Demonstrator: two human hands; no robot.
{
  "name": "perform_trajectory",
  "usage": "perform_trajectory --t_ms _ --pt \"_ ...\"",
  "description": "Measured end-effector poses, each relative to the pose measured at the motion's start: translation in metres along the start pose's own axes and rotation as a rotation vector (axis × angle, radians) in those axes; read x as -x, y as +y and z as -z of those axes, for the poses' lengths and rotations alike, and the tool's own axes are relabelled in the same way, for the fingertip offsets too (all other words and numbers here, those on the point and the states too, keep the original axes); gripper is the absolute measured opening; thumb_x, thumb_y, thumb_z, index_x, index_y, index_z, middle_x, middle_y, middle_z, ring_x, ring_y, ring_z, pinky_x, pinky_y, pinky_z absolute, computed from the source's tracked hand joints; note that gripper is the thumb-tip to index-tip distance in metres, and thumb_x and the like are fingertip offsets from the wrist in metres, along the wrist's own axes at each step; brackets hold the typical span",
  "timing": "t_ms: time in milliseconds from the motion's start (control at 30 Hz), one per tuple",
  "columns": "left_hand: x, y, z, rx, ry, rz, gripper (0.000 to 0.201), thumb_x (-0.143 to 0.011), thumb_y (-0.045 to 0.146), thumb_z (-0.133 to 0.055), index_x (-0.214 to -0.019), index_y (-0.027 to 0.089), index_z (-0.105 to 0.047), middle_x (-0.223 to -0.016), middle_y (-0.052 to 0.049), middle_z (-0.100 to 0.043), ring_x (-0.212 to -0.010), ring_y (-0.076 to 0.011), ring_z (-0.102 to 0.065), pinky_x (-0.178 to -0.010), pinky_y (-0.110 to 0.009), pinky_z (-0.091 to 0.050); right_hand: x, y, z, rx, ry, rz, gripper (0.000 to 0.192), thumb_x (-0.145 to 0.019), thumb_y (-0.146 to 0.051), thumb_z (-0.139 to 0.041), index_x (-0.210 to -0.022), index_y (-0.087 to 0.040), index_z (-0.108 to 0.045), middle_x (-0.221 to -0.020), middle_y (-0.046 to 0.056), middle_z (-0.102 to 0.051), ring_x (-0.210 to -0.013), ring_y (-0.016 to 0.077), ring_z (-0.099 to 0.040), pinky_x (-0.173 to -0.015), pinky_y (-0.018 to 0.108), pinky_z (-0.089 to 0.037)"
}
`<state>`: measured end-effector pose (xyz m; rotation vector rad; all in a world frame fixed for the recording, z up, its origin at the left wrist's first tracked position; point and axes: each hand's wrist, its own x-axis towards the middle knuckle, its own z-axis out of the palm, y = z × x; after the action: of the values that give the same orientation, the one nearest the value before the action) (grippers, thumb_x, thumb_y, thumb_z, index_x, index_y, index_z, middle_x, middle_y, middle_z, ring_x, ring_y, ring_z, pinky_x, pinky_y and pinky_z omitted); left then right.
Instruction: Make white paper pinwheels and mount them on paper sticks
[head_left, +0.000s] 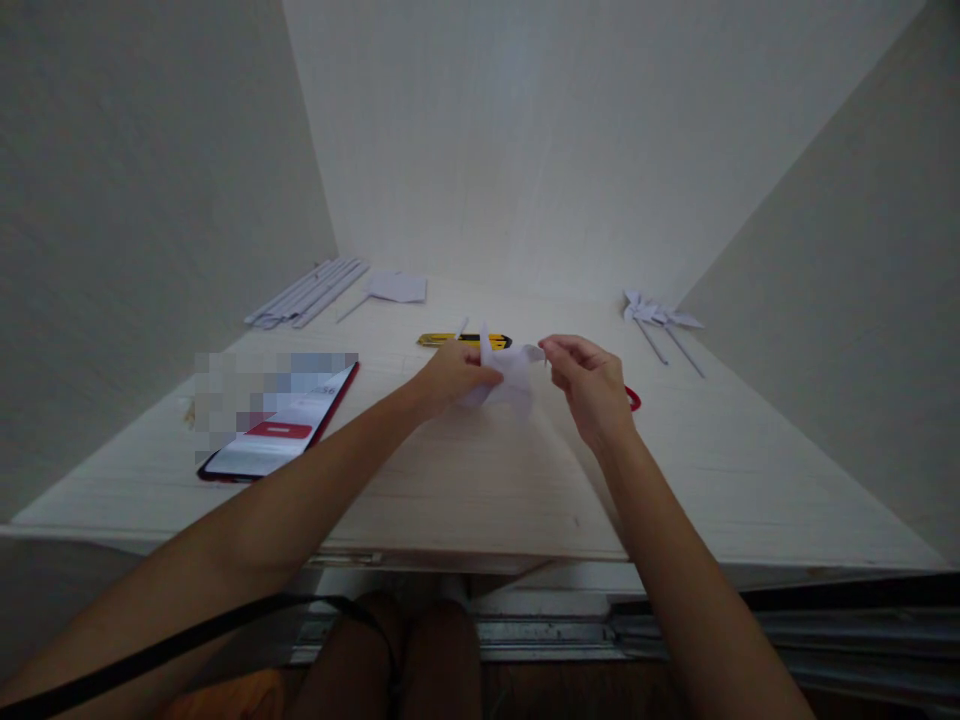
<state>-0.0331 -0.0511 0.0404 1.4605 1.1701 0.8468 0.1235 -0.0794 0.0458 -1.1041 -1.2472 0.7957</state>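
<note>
A pale wooden tabletop [465,480] is seen, enclosed by white walls on three sides; at its left a smartphone [281,425] with a red edge and a lit screen is laid flat, part of the area beside it being blurred out. Further back on the left a bundle of rolled white paper sticks [307,293] is laid side by side; just to its right a small paper flag on a stick [394,289] is laid apart from the bundle.

Near the middle a yellow and black utility knife [463,340] is laid on the tabletop, just behind the left hand [454,375]; that hand is closed on the left part of a folded piece of white paper [510,380], thumb and fingers pinched around it. The paper is held a little above the tabletop, between the two hands, with one point standing up; its right tip is pinched between the thumb and forefinger of the right hand [589,385], the other fingers being curled in.

Just behind the right wrist a small red object [634,398] is partly hidden, and what it is cannot be told; at the far right two white paper pinwheels [660,315] on sticks are laid together near the wall.
</note>
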Motion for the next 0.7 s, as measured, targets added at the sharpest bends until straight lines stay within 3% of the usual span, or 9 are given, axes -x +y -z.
perform_trajectory --t_ms 200,333,433,700 --pt "-0.001 -0.002 0.0 -0.05 -0.054 0.087 0.012 -0.059 0.011 -0.064 -0.07 0.009 -0.066 -0.06 -0.002 -0.06 -0.05 -0.009 -0.052 -0.049 -0.022 -0.041 0.005 0.014 -0.005 0.193 -0.213 0.076 0.017 -0.069 -0.032 -0.058 -0.07 -0.016 -0.058 -0.058 0.002 -0.061 -0.043 0.0076 -0.048 -0.043 0.022 -0.037" --pt "0.0 -0.001 -0.001 -0.063 -0.059 0.106 0.005 -0.058 0.009 -0.063 -0.063 0.01 -0.065 -0.051 0.001 -0.055 -0.044 -0.0062 -0.046 -0.046 -0.02 -0.039 0.008 0.022 -0.008 0.381 -0.24 0.141 0.012 -0.072 -0.029 -0.055 -0.069 -0.017 -0.059 -0.059 0.002 -0.062 -0.046 0.0091 -0.052 -0.049 0.024 -0.042" --pt "0.0 0.0 0.0 -0.131 -0.033 0.074 0.003 -0.056 0.009 -0.064 -0.057 0.011 -0.063 -0.045 0.004 -0.05 -0.04 -0.0039 -0.04 -0.041 -0.017 -0.031 0.011 0.023 -0.008 0.398 -0.247 0.156 0.012 -0.073 -0.028 -0.053 -0.071 -0.017 -0.059 -0.061 0.002 -0.063 -0.049 0.0096 -0.054 -0.051 0.024 -0.043" --pt "0.0 -0.002 0.001 -0.151 -0.051 0.045 0.001 -0.057 0.012 -0.063 -0.058 0.011 -0.064 -0.048 0.003 -0.052 -0.046 -0.0064 -0.044 -0.045 -0.018 -0.032 0.015 0.018 -0.007 0.516 -0.272 0.225 0.011 -0.074 -0.024 -0.051 -0.072 -0.017 -0.06 -0.063 0.002 -0.063 -0.056 0.0113 -0.056 -0.055 0.025 -0.043"
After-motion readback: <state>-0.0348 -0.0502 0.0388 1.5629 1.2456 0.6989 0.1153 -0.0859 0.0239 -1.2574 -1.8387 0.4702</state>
